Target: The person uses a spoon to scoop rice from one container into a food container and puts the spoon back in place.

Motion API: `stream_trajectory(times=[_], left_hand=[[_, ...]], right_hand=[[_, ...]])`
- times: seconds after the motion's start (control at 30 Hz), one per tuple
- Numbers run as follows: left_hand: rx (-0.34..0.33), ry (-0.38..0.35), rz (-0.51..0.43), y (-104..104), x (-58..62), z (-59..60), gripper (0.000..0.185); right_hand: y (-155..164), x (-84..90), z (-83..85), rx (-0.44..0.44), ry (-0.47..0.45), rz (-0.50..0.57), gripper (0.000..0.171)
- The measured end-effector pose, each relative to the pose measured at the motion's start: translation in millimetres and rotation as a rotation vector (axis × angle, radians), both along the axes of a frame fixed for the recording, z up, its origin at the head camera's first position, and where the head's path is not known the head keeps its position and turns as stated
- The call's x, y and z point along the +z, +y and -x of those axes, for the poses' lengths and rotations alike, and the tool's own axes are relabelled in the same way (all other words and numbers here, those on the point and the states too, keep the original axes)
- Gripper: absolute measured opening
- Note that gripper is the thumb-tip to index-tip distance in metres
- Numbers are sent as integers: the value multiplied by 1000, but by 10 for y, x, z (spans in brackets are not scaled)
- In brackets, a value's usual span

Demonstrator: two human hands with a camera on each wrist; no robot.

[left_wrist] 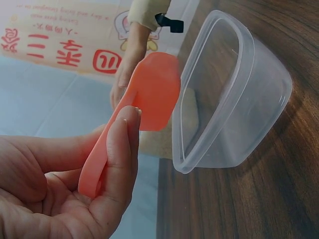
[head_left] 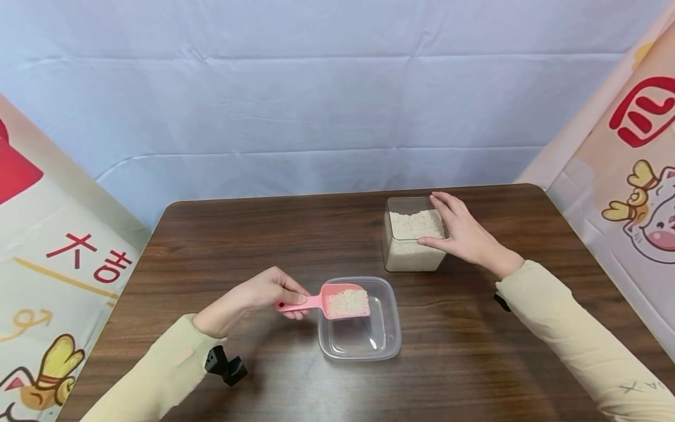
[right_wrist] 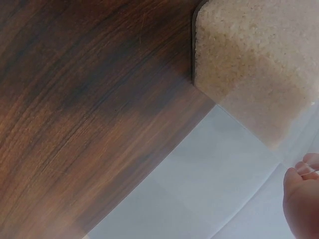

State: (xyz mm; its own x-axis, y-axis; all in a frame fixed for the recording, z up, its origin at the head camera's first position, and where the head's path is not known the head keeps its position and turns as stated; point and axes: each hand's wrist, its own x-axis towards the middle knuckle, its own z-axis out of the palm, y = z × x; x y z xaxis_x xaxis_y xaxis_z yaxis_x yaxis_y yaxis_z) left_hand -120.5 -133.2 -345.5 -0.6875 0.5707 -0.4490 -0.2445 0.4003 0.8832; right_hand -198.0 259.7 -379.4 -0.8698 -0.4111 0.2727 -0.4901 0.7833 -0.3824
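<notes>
A pink scoop (head_left: pixel 337 301) heaped with white rice (head_left: pixel 348 302) hangs level over the near-left part of a clear shallow tub (head_left: pixel 387 328), which sits on the dark wooden table (head_left: pixel 253 246) a little toward six o'clock from the table's middle. The tub looks bare inside; no grains show on its floor. The left hand (head_left: pixel 258 296) pinches the scoop's handle at its nine o'clock end, thumb on top and fingers curled underneath. In the left wrist view the thumb lies along the handle, the scoop's underside (left_wrist: pixel 149 92) faces the camera, and the tub's rim (left_wrist: pixel 239 59) stands just beyond it.

Toward one o'clock from the tub, near but apart from it, stands a taller clear box (head_left: pixel 411 258) filled most of the way with rice. The right hand (head_left: pixel 459 231) rests on its three o'clock side, fingers stretched over the rim and thumb against the near wall, so it steadies the box with a loose, open grasp. The right wrist view shows the box corner packed with rice (right_wrist: pixel 254 64) and only the fingertips (right_wrist: pixel 301 191) at the lower right edge.

Both arms wear pale yellow sleeves (head_left: pixel 580 334). A white cloth (head_left: pixel 337 99) hangs behind the table at twelve o'clock, and printed banners (head_left: pixel 633 152) flank it at three and nine o'clock.
</notes>
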Motion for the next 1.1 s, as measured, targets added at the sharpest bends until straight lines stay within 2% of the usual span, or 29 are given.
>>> stream_trajectory(times=[1.1], left_hand=[[-17,9,22,55,15,-29,22]], right_hand=[[11,25,-14,8,-8,-13,94]])
